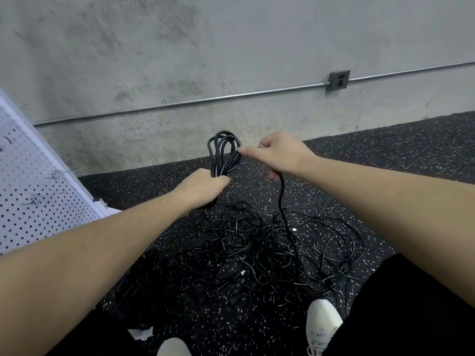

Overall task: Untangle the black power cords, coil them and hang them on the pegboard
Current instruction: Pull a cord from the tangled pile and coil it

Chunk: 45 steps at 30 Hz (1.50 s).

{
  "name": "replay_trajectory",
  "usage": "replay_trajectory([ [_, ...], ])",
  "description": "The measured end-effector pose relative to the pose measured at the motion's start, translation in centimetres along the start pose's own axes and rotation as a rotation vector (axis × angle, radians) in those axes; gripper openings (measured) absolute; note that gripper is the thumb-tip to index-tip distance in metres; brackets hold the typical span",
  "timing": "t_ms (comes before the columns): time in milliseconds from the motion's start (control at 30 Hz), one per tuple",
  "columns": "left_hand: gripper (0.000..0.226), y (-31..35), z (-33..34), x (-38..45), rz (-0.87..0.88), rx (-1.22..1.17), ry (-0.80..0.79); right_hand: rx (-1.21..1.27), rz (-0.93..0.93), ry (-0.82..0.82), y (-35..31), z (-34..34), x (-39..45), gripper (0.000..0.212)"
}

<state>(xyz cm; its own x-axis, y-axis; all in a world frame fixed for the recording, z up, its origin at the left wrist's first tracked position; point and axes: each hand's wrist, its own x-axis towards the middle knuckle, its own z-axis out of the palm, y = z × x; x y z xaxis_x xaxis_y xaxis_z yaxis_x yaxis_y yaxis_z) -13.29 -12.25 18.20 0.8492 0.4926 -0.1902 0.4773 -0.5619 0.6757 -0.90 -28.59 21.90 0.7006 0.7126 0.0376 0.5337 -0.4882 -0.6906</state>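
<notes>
The left hand [203, 186] grips a coil [225, 152] of black cord, loops upright above its fist. The right hand [281, 154] holds a strand running down into the tangle [257, 247] on the speckled floor [385, 155]; its fingers are mostly hidden. The pegboard [33, 191] is cut off at left, before a concrete wall [180, 47].

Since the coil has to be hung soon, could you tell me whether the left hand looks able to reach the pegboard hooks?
Probably yes: the left hand, gripping the coil, has nothing between it and the pegboard hooks on its own side.
</notes>
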Motion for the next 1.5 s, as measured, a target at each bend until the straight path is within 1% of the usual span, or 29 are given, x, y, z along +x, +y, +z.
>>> replay_trajectory([
  [33, 0.037, 0.2, -0.1, -0.2, 0.012, 0.020, 0.007, -0.002, 0.013, 0.000, 0.0, -0.2, 0.1, 0.049],
  [67, 0.035, 0.1, 0.0, 0.0, 0.017, 0.029, 0.001, 0.069, 0.019, -0.025, 0.1, -0.3, 0.4, 0.048],
  [167, 0.030, 0.3, -0.1, -0.3, 0.027, 0.047, -0.044, 0.456, -0.005, -0.138, 0.3, -0.8, 1.0, 0.029],
  [200, 0.030, 0.2, -0.1, -0.3, 0.037, 0.035, -0.054, 0.527, -0.027, -0.150, 0.5, -0.9, 1.1, 0.026],
  [267, 0.031, 0.2, -0.3, -0.6, 0.081, 0.027, -0.063, 0.548, -0.052, -0.090, 0.6, -0.6, 1.2, 0.025],
  [400, 0.045, 0.9, -0.1, -1.4, 0.203, 0.064, -0.049, 0.522, -0.101, 0.144, 0.0, -0.2, 1.1, 0.021],
  [567, 0.047, 2.1, 0.7, -2.0, 0.312, 0.067, -0.058, 0.673, -0.097, 0.205, 0.2, 0.5, 1.0, 0.013],
  [600, 0.046, 2.1, 0.8, -2.0, 0.335, 0.067, -0.056, 0.688, -0.093, 0.225, 0.1, 0.7, 0.8, 0.014],
  [633, 0.045, 2.2, 0.9, -2.0, 0.358, 0.063, -0.049, 0.728, -0.068, 0.236, 0.0, 0.9, 0.8, 0.022],
  [700, 0.042, 2.3, 0.9, -2.1, 0.418, 0.054, -0.023, 0.828, 0.053, 0.222, -0.2, 0.9, 0.8, 0.049],
  [733, 0.039, 2.4, 0.9, -2.2, 0.444, 0.039, -0.008, 0.844, 0.123, 0.187, -0.4, 0.8, 0.6, 0.055],
  [767, 0.035, 2.5, 0.9, -2.2, 0.456, 0.016, 0.006, 0.849, 0.184, 0.138, -0.5, 0.8, 0.5, 0.053],
  [800, 0.034, 2.5, 1.0, -2.1, 0.449, -0.010, 0.012, 0.874, 0.223, 0.099, -0.8, 0.9, 0.3, 0.044],
  [867, 0.038, 2.6, 1.0, -2.0, 0.407, -0.073, -0.007, 1.054, 0.248, 0.075, -1.5, 1.0, 0.4, 0.031],
  [900, 0.042, 2.6, 0.9, -1.9, 0.369, -0.129, -0.034, 1.157, 0.245, 0.085, -1.9, 1.2, 0.5, 0.030],
  [967, 0.047, 2.4, 0.8, -1.3, 0.273, -0.297, -0.069, 1.254, 0.241, 0.134, -2.4, 1.3, 1.1, 0.033],
  [1033, 0.047, 2.4, 0.7, -1.1, 0.185, -0.443, -0.076, 1.246, 0.248, 0.170, -2.8, 1.1, 1.3, 0.035],
  [1100, 0.032, 2.3, 0.4, -0.9, 0.152, -0.519, -0.098, 1.212, 0.259, 0.167, -2.9, 0.7, 1.1, 0.037],
  [1167, 0.041, 1.9, -0.2, -0.4, 0.137, -0.594, -0.151, 1.236, 0.250, 0.092, -2.9, 0.2, 0.7, 0.038],
  [1267, 0.052, 1.0, -1.2, -0.6, 0.072, -0.777, -0.286, 1.325, 0.210, -0.067, -3.3, -0.1, 0.3, 0.042],
  [1367, 0.047, 0.6, -1.7, -1.6, 0.033, -0.928, -0.457, 1.394, 0.171, -0.189, -3.5, -0.2, -0.1, 0.046],
  [1433, 0.050, 1.0, -1.8, -2.2, 0.023, -1.020, -0.584, 1.427, 0.144, -0.230, -3.3, -0.5, -0.2, 0.048],
  [1500, 0.053, 1.9, -1.8, -3.0, 0.015, -1.072, -0.667, 1.457, 0.128, -0.236, -3.1, -0.9, -0.2, 0.050],
])
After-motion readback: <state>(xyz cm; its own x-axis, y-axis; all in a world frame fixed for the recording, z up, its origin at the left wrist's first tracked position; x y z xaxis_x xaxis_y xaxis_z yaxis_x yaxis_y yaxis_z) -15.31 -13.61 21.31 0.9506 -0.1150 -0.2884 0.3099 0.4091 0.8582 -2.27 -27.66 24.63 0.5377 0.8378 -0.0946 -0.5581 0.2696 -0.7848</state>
